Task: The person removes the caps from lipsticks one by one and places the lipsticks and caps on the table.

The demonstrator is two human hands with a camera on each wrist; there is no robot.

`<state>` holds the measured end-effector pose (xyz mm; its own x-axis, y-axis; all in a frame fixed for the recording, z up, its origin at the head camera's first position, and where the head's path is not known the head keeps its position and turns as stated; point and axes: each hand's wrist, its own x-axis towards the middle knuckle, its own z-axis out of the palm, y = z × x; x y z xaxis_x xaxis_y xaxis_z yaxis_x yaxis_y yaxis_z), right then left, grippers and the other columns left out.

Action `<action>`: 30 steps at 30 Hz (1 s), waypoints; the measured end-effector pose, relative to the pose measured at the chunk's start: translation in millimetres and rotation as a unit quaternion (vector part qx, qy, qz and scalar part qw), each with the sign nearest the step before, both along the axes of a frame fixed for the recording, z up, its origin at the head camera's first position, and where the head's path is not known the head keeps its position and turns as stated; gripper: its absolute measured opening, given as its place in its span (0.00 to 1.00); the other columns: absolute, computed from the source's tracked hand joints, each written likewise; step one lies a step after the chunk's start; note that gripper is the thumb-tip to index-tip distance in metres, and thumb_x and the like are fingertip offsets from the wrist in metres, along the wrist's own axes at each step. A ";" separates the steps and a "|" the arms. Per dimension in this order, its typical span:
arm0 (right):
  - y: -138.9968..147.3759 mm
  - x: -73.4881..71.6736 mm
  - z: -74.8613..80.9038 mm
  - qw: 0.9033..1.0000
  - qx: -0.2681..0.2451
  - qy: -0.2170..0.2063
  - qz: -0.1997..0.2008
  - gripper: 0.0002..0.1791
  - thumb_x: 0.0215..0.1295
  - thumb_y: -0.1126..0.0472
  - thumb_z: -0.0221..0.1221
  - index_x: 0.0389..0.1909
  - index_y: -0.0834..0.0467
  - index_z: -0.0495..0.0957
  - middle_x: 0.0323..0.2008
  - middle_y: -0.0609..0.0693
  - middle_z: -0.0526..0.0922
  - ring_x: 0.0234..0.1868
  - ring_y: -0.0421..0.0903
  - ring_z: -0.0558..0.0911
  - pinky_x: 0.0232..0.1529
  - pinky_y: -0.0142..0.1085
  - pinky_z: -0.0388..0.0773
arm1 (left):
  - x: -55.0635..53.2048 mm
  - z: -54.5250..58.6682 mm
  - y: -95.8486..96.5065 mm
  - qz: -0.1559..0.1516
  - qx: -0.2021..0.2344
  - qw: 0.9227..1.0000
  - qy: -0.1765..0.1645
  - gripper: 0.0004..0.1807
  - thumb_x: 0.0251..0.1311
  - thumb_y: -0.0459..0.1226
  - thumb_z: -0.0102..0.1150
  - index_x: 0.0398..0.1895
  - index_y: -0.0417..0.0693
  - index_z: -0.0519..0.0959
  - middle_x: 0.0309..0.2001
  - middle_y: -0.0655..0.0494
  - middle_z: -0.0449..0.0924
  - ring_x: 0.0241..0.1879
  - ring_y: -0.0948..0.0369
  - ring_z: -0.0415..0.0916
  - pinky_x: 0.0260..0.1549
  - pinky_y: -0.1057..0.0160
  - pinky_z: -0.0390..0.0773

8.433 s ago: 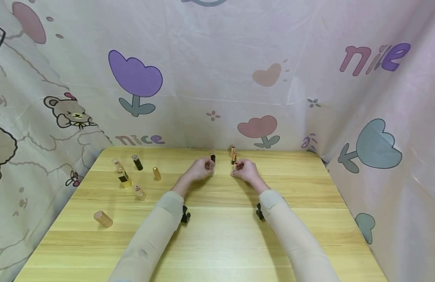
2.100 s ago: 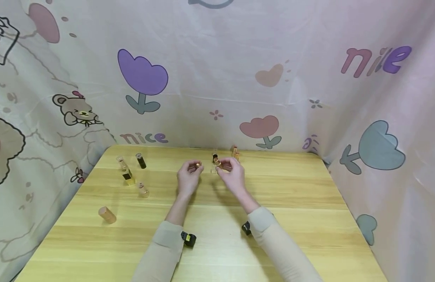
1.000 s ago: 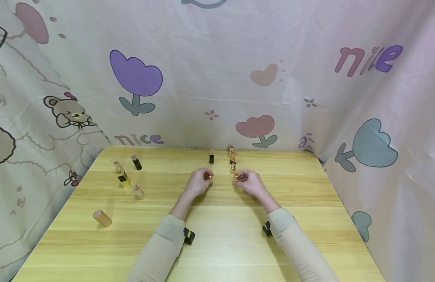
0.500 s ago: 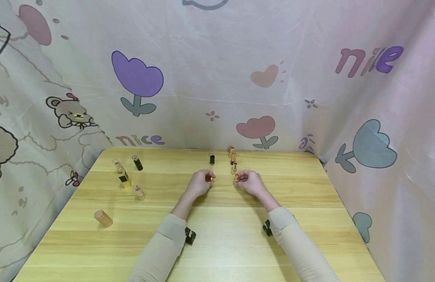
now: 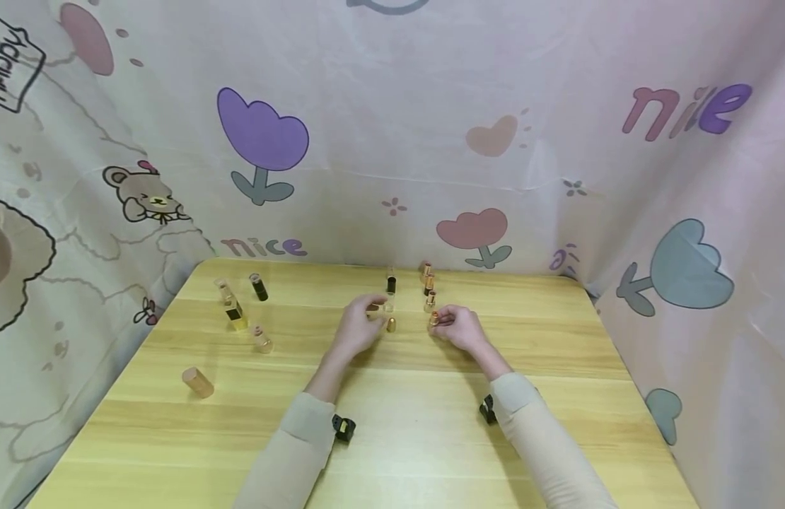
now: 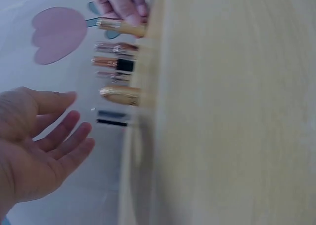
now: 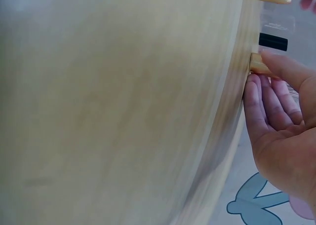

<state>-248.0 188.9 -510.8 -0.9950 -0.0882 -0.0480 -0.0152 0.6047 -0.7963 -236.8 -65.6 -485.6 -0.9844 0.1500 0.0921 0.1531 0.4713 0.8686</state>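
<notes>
Table (image 5: 380, 445) is pale wood with lipstick stuff dotted around. Left hand (image 5: 356, 329) is holding nothing, thumb and fingers apart, just beside a gold cap (image 5: 391, 325) standing on the wood. Right hand (image 5: 460, 327) has a gold lipstick (image 5: 434, 319) pinched upright, across from that cap with a gap between. Behind the pinched one, three more lipsticks (image 5: 430, 301) run back in a row toward the printed curtain (image 5: 367, 141), and a black cap (image 5: 391, 285) sits behind the gold one. Way over on the person's left: a black tube (image 5: 259, 288), a black-and-gold one (image 5: 236, 314) and, nearest the person, a tan one (image 5: 198, 382).
</notes>
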 end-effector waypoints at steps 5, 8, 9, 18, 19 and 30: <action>1.7 -0.5 1.0 1.000 -0.011 -0.005 -0.004 0.17 0.58 0.68 0.75 0.47 0.64 0.84 0.43 0.57 0.90 0.46 0.51 0.88 0.54 0.41 0.89 | 10.2 14.8 -12.3 0.050 0.086 0.995 0.029 0.22 0.71 0.31 0.63 0.66 0.39 0.77 0.64 0.43 0.79 0.65 0.46 0.77 0.69 0.48 0.79; 1.7 -0.7 0.8 1.000 -0.018 -0.009 -0.004 0.17 0.58 0.68 0.75 0.47 0.64 0.84 0.44 0.57 0.90 0.46 0.51 0.88 0.53 0.40 0.89 | 16.8 20.9 -22.5 0.083 0.126 0.987 0.049 0.21 0.71 0.30 0.61 0.66 0.36 0.76 0.63 0.41 0.79 0.65 0.46 0.76 0.70 0.49 0.78; 1.8 -0.8 0.3 1.000 -0.019 -0.010 -0.004 0.17 0.57 0.68 0.75 0.47 0.64 0.84 0.43 0.57 0.90 0.46 0.50 0.88 0.53 0.39 0.89 | 19.3 22.0 -26.4 0.093 0.136 0.985 0.055 0.21 0.71 0.29 0.61 0.66 0.35 0.76 0.64 0.40 0.79 0.65 0.46 0.76 0.70 0.49 0.78; 0.1 -0.1 -0.4 1.000 -0.016 -0.011 -0.005 0.16 0.57 0.68 0.75 0.46 0.64 0.84 0.42 0.56 0.90 0.45 0.49 0.88 0.54 0.40 0.89 | 44.7 29.2 -66.4 0.168 0.134 0.972 0.097 0.21 0.72 0.29 0.60 0.66 0.35 0.75 0.65 0.40 0.77 0.68 0.46 0.74 0.72 0.48 0.75; -0.3 -0.1 -0.1 1.000 -0.018 -0.012 -0.005 0.16 0.57 0.68 0.75 0.46 0.64 0.84 0.42 0.56 0.90 0.45 0.49 0.88 0.54 0.40 0.89 | 47.0 29.3 -71.5 0.176 0.127 0.971 0.097 0.22 0.72 0.30 0.59 0.67 0.36 0.75 0.66 0.40 0.76 0.69 0.46 0.73 0.73 0.47 0.74; 1.4 0.4 -0.5 1.000 -0.024 -0.012 0.003 0.16 0.58 0.68 0.75 0.46 0.65 0.84 0.43 0.58 0.90 0.45 0.50 0.88 0.54 0.41 0.89 | 67.0 25.2 -127.2 0.296 0.058 0.952 0.056 0.27 0.73 0.33 0.58 0.74 0.45 0.71 0.76 0.43 0.66 0.66 0.41 0.70 0.64 0.42 0.76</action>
